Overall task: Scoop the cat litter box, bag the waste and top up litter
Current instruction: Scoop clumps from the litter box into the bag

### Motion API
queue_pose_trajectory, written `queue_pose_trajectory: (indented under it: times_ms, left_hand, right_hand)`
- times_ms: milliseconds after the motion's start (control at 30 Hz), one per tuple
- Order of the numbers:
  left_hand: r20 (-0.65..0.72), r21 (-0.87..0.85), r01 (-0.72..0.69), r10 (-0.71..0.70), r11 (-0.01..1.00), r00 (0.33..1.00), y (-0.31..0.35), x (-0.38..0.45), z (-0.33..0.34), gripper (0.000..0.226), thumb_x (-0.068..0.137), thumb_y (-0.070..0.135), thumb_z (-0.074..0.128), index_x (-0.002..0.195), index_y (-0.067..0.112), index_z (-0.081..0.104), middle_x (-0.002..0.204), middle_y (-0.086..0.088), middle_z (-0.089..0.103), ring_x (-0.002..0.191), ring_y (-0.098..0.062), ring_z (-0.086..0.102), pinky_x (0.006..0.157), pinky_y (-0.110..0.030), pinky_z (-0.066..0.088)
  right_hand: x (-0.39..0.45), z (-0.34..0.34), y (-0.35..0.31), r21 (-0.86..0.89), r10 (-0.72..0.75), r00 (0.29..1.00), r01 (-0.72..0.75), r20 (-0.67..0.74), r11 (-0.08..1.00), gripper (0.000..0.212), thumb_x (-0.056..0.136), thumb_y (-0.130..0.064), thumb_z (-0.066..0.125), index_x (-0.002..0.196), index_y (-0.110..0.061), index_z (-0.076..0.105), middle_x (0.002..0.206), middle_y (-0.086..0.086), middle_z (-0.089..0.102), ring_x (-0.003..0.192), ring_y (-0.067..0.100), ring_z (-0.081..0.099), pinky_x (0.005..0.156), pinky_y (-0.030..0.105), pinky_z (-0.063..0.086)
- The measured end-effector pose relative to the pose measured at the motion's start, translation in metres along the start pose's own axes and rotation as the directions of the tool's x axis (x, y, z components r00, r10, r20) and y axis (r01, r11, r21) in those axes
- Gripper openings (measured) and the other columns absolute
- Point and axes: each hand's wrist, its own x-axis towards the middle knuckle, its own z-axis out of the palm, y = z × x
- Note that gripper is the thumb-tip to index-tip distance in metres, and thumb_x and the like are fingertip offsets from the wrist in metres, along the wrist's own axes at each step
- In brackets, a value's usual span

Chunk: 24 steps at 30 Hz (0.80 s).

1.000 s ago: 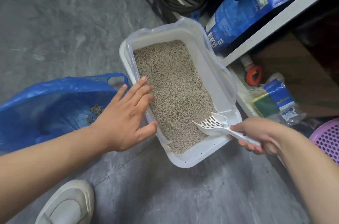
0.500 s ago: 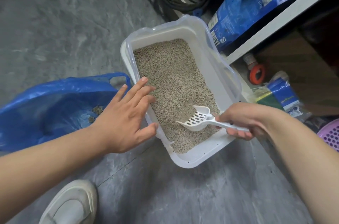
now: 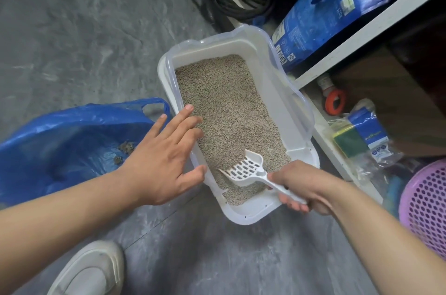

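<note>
While right hand (image 3: 304, 186) grips it, white slotted scoop (image 3: 246, 169), tilted, in litter (image 3: 225, 106)

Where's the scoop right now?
Head view, lower centre: the white scoop sits in the litter at the near end of the litter box, its handle gripped by the right hand.

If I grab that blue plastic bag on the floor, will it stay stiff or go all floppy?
Probably floppy: the blue plastic bag is thin, crumpled film slumped on the floor. It likely feels light, since only a few clumps show inside. Its handle loop would probably stretch and sag when lifted.
</note>
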Motion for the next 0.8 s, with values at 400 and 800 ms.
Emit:
queue_pose_trajectory:
  times_ms: [400, 800]
  left_hand:
    - [0.011, 0.005, -0.011, 0.010, 1.000, 1.000, -0.002, -0.001, -0.001, 0.070, 0.093, 0.067, 0.031, 0.140, 0.017, 0.046, 0.164, 0.001, 0.027, 0.157, -0.015, -0.009, 0.125, -0.056, 0.014]
    - [0.021, -0.009, -0.016, 0.016, 1.000, 1.000, -0.005, -0.002, -0.002, 0.066, 0.092, 0.065, 0.036, 0.138, 0.019, 0.047, 0.164, 0.000, 0.026, 0.156, -0.014, -0.013, 0.125, -0.055, 0.013]
  right_hand:
    - [0.030, 0.013, -0.053, 0.210, -0.053, 0.998, 0.057, -0.028, 0.976, 0.034, 0.105, -0.027, 0.046, 0.109, 0.001, 0.064, 0.057, 0.003, 0.056, 0.041, 0.013, 0.044, 0.036, 0.024, 0.033]
    - [0.057, 0.037, -0.132, 0.219, -0.182, 0.981, 0.193, -0.070, 0.956, 0.031, 0.105, -0.032, 0.047, 0.112, -0.006, 0.063, 0.065, 0.005, 0.058, 0.040, 0.012, 0.046, 0.035, 0.021, 0.034]
